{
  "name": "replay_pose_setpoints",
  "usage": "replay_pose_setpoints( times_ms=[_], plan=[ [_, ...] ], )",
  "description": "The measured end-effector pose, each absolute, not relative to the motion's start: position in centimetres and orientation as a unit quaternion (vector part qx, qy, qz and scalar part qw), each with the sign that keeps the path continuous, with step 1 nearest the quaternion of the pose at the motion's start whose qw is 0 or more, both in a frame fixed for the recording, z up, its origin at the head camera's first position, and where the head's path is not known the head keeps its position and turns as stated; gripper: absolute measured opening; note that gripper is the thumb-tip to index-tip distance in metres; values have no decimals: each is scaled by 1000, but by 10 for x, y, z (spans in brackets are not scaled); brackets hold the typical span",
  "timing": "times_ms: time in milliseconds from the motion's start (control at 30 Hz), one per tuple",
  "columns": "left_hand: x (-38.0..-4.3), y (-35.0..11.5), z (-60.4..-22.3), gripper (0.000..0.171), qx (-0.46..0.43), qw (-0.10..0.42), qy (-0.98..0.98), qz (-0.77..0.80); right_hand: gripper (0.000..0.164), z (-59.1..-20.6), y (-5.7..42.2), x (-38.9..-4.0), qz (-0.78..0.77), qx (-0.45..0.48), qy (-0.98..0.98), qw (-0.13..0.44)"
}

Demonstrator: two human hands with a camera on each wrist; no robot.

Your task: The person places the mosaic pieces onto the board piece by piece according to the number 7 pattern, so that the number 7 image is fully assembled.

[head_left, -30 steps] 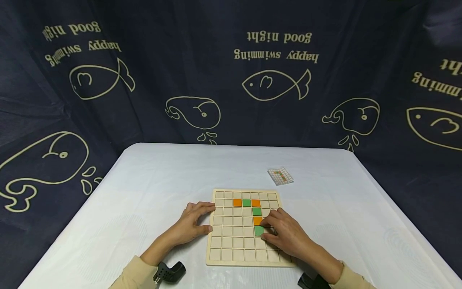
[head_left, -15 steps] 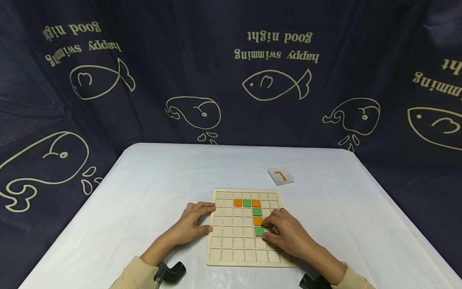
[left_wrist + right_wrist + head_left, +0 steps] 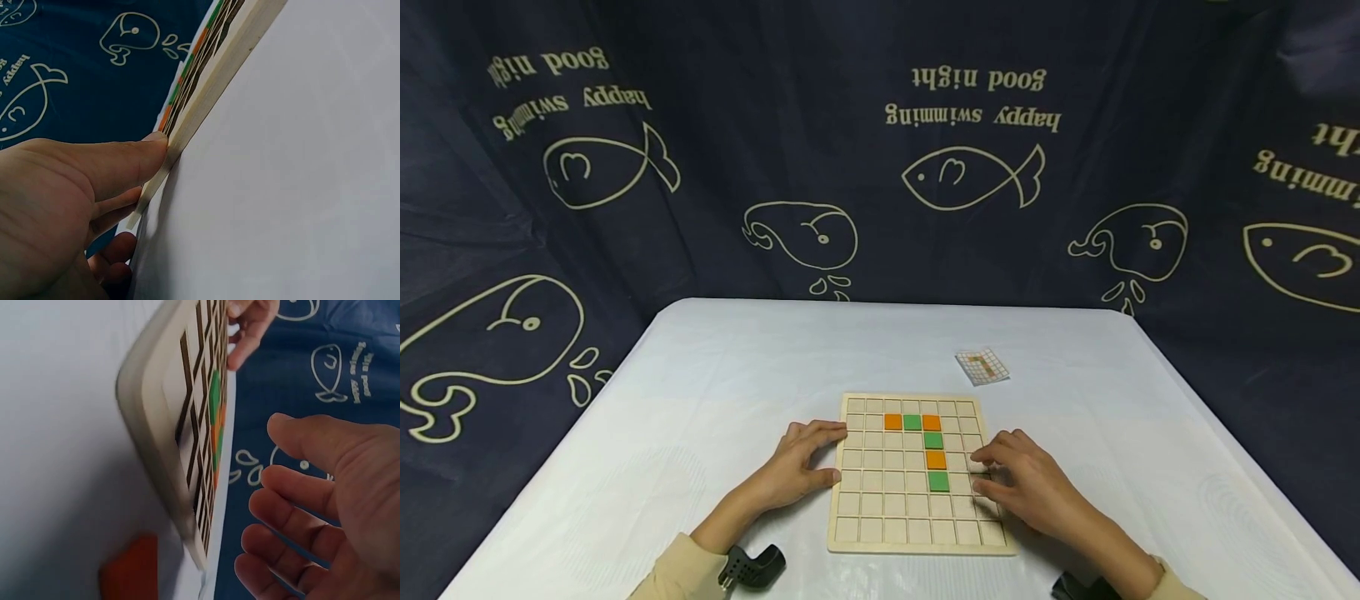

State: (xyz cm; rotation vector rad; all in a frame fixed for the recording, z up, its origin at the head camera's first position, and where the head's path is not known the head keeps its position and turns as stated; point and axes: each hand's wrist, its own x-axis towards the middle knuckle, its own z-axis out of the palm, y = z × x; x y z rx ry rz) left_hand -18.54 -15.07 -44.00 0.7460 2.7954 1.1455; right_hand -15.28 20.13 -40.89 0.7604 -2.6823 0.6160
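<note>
A wooden grid board lies on the white table, with several square tiles in its cells. An orange tile, a green tile and another orange tile form a row. Below the last one, green and orange alternate down to a green tile. My left hand touches the board's left edge with thumb and fingertips. Over the board's right side is my right hand, its fingers loosely bent. The right wrist view shows nothing between the right thumb and fingers.
Behind the board, toward its right, lies a small card printed with a grid and coloured squares. A dark cloth with fish drawings hangs behind the table. Low in the right wrist view is a blurred orange patch that I cannot identify.
My right hand has drawn away to the right from the lower orange and green tiles, which now show whole. The left hand stays at the board's edge.
</note>
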Motion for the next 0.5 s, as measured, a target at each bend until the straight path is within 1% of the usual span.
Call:
replay_pose_setpoints(
  times_ms=[267,500],
  plan=[
    [-185,-151,-439,56,242,15,896,373,27,-409,226,-145,212,237,-937,146],
    [-185,-151,-440,56,243,16,896,372,31,-412,244,-135,200,256,-928,182]
  ],
)
